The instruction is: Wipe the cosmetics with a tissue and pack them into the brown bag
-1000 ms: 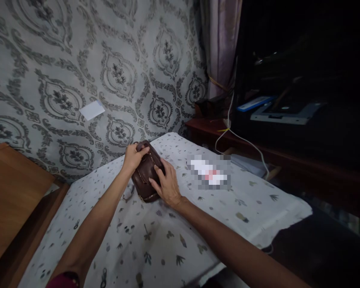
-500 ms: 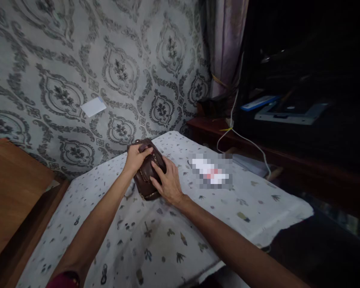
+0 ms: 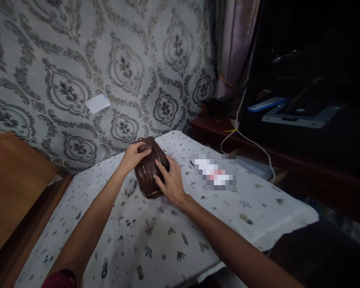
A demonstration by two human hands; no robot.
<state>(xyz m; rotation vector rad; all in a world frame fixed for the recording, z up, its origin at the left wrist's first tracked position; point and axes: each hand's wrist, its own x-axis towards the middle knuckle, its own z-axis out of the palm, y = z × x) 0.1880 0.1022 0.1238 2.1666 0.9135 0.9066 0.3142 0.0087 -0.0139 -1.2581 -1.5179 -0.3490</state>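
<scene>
A small brown handbag (image 3: 148,170) with metal zips lies on the patterned white cloth at the middle of the head view. My left hand (image 3: 134,155) is at its upper left side, thumb over the top and fingers curled round the handle, partly hidden. On the bag's right side rests my right hand (image 3: 172,182), its thumb and fingers apart and pressing against the brown surface, holding it steady. Whether the zips are drawn is too dim to tell. Close by the bag's left lies a thin looped strap or cord (image 3: 129,187).
The white cloth (image 3: 108,240) covers the table. To the right lies a blurred-out item (image 3: 214,173). A white cable (image 3: 256,145) hangs by a dark red shelf (image 3: 208,127). Wooden furniture (image 3: 15,180) stands at left, and a patterned wall (image 3: 126,68) rises behind.
The whole scene has shifted slightly to the right in view. Both hands stay on the handbag, with only small changes in the fingers.
</scene>
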